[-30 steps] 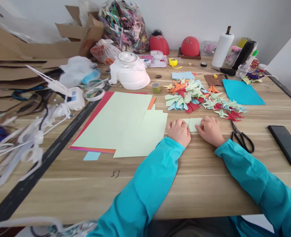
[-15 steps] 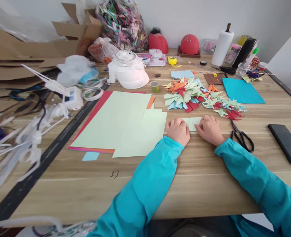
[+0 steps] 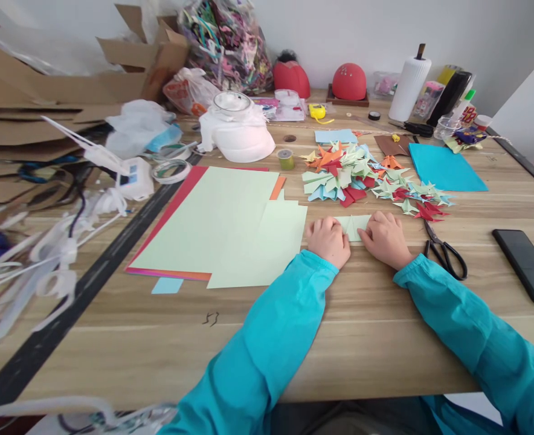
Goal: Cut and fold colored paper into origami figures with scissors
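Observation:
A small pale green folded paper [image 3: 354, 226] lies on the wooden table [image 3: 366, 338] between my two hands. My left hand [image 3: 328, 240] presses on its left end with the fingers curled down. My right hand [image 3: 386, 238] presses on its right end, fingers also bent onto the paper. Both sleeves are teal. Just beyond the paper lies a heap of folded paper shapes [image 3: 362, 178] in green, red, orange and blue.
Large pale green sheets [image 3: 221, 226] over red and orange ones lie to the left. Black scissors [image 3: 443, 254] and a dark phone [image 3: 525, 266] lie to the right, a blue sheet [image 3: 443, 169] behind them. Cardboard, plastic strips, a white bowl, a paper roll [image 3: 407, 90] crowd the back and left.

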Demonstrator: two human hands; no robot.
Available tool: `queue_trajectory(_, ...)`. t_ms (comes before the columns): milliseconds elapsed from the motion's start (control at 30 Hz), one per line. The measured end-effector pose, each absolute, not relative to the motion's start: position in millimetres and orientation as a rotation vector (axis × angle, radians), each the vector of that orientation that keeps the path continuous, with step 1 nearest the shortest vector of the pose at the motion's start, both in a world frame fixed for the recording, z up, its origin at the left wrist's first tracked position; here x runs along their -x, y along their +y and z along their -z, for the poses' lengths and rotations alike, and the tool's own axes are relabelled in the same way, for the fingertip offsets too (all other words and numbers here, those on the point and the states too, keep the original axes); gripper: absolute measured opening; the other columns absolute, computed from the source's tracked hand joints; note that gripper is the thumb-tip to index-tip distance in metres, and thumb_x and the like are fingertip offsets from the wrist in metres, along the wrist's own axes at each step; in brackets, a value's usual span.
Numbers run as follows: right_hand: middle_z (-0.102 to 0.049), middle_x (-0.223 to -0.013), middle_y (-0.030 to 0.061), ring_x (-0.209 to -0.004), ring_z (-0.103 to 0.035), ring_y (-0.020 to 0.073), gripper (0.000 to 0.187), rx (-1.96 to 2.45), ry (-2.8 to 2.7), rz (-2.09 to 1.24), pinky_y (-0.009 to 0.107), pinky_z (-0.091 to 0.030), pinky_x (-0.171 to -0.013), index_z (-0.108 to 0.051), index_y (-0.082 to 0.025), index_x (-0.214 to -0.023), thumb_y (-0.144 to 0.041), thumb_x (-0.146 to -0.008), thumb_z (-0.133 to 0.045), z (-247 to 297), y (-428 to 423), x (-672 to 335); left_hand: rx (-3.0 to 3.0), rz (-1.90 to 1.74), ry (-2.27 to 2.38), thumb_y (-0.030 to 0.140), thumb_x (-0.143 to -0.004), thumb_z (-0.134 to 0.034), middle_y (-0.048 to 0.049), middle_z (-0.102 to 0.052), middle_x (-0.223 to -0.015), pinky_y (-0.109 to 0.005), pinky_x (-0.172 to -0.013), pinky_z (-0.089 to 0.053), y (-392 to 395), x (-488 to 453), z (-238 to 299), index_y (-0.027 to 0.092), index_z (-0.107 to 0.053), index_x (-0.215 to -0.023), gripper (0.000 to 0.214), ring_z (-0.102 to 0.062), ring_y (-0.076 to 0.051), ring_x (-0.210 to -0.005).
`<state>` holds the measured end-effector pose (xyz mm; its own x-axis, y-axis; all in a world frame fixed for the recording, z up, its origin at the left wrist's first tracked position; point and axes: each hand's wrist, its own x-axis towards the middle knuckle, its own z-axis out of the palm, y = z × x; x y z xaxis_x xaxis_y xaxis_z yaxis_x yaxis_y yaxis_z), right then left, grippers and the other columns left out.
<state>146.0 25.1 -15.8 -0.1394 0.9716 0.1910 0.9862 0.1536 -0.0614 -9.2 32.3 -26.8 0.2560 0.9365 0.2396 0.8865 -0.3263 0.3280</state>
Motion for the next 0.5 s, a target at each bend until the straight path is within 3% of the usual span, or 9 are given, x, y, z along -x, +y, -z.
queue_trajectory(500,-0.058,-0.093,0.0095,-0.089,-0.047,0.0252,0.029,1.944,-2.233,0.099,0.038,-0.033,-0.075,-0.058,-0.018,-0.065,-0.036,-0.087,-0.051,16.6,25.4,-146.1,-2.381,-0.589,1.740,0.024,-0.078,-0.056,-0.0066,-0.059,-0.106,-0.045,-0.091,-0.032,31.7,8.7,26.1,0.021,-0.063,-0.076,0.008,-0.048,-0.026,-0.102)
